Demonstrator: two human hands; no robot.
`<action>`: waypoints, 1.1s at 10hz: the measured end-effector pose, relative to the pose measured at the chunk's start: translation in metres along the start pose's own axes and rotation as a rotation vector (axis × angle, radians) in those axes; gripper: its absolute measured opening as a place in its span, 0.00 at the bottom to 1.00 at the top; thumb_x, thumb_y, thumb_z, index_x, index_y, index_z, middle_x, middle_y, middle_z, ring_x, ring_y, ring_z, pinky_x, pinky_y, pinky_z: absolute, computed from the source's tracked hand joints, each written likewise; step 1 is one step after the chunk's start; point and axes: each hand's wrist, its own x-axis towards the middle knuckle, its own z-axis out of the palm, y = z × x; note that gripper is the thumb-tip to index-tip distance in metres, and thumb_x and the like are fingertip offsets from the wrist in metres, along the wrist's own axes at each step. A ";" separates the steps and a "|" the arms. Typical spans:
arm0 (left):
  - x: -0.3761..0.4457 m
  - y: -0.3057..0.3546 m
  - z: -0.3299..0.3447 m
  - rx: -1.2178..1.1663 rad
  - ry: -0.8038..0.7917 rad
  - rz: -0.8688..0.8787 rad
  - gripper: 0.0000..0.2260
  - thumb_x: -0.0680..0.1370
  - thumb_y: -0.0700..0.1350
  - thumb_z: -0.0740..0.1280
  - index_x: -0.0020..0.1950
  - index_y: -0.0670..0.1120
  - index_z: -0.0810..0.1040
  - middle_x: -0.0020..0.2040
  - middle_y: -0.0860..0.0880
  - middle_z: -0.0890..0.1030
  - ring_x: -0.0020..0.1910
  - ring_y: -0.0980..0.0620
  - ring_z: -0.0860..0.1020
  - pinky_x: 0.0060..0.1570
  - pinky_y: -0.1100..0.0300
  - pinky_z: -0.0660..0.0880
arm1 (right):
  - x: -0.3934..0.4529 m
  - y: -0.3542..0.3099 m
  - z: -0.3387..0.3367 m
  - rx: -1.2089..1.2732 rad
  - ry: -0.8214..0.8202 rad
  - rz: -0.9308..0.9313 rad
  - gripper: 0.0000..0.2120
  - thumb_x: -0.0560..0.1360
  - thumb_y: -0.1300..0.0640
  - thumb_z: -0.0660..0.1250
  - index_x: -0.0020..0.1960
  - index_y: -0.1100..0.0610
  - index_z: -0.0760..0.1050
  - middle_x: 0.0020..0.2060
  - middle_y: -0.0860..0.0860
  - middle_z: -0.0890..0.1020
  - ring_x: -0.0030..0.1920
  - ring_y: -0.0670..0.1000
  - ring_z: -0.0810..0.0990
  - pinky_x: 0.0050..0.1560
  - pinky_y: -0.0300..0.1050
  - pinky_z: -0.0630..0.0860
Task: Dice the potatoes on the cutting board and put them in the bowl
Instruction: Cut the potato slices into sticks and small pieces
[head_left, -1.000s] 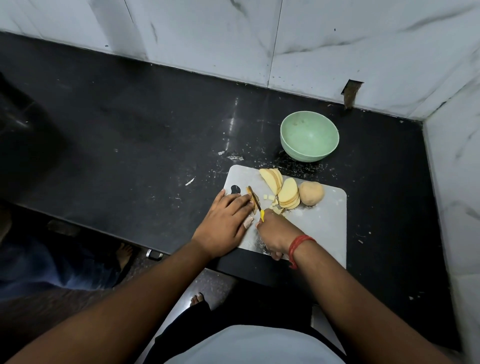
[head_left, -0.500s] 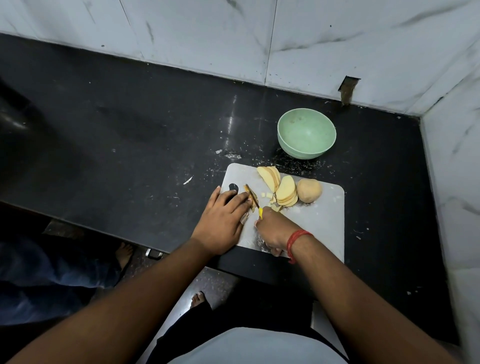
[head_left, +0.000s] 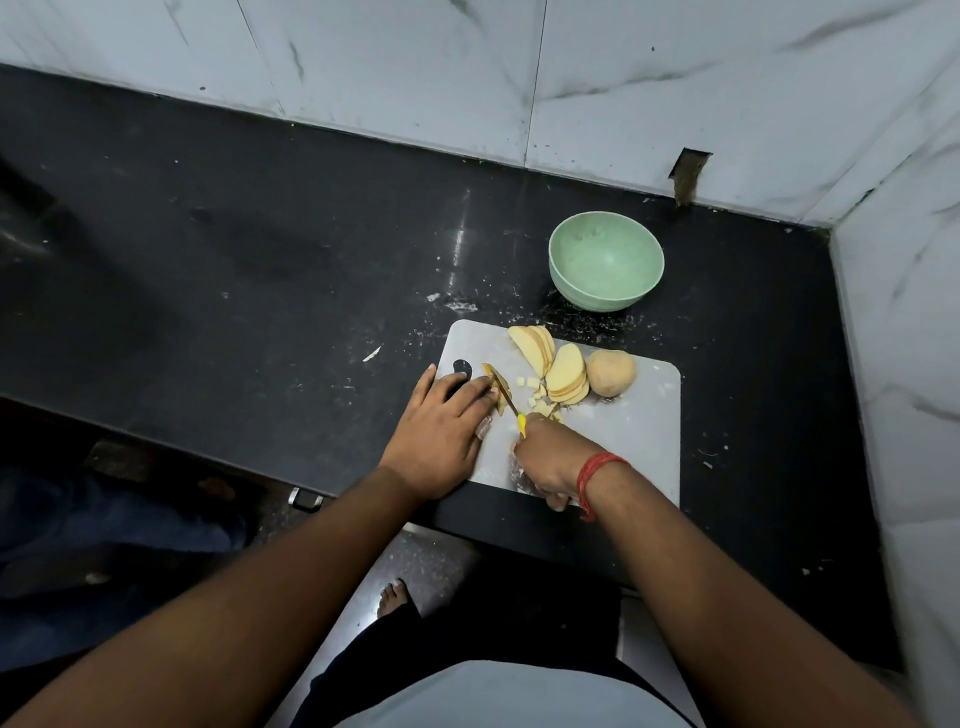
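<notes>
My right hand (head_left: 550, 460) grips the knife (head_left: 506, 397); my left hand (head_left: 441, 431) lies flat, fingers straight, pinning potato strips (head_left: 500, 401) at the cutting board's (head_left: 639, 431) left end. I'd keep fingertips clear of the blade. Beyond the board, the bowl (head_left: 605, 260) looks empty; slices (head_left: 563, 374) and a whole potato (head_left: 612, 372) wait mid-board.

Black counter (head_left: 260, 270): cutting board (head_left: 639, 431), green bowl (head_left: 605, 260), white specks, perhaps scraps.
</notes>
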 end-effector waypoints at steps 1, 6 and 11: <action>0.000 0.001 -0.001 0.009 -0.003 0.002 0.22 0.83 0.51 0.54 0.74 0.48 0.75 0.73 0.49 0.75 0.71 0.42 0.71 0.76 0.36 0.59 | -0.007 0.002 -0.001 0.035 -0.061 0.053 0.11 0.78 0.67 0.56 0.59 0.63 0.68 0.44 0.61 0.77 0.34 0.55 0.75 0.34 0.45 0.73; -0.001 0.000 0.002 -0.008 0.006 0.011 0.22 0.83 0.51 0.55 0.74 0.46 0.75 0.73 0.47 0.74 0.72 0.42 0.69 0.77 0.37 0.58 | -0.036 0.028 0.029 0.069 0.034 0.100 0.15 0.81 0.59 0.56 0.66 0.63 0.67 0.37 0.50 0.68 0.45 0.54 0.71 0.50 0.46 0.72; 0.000 0.003 -0.002 -0.050 -0.043 0.048 0.26 0.85 0.56 0.50 0.77 0.44 0.69 0.79 0.45 0.67 0.80 0.43 0.60 0.80 0.39 0.52 | -0.056 0.016 0.038 0.035 0.094 0.066 0.10 0.82 0.57 0.55 0.61 0.60 0.65 0.35 0.51 0.70 0.32 0.49 0.69 0.27 0.42 0.62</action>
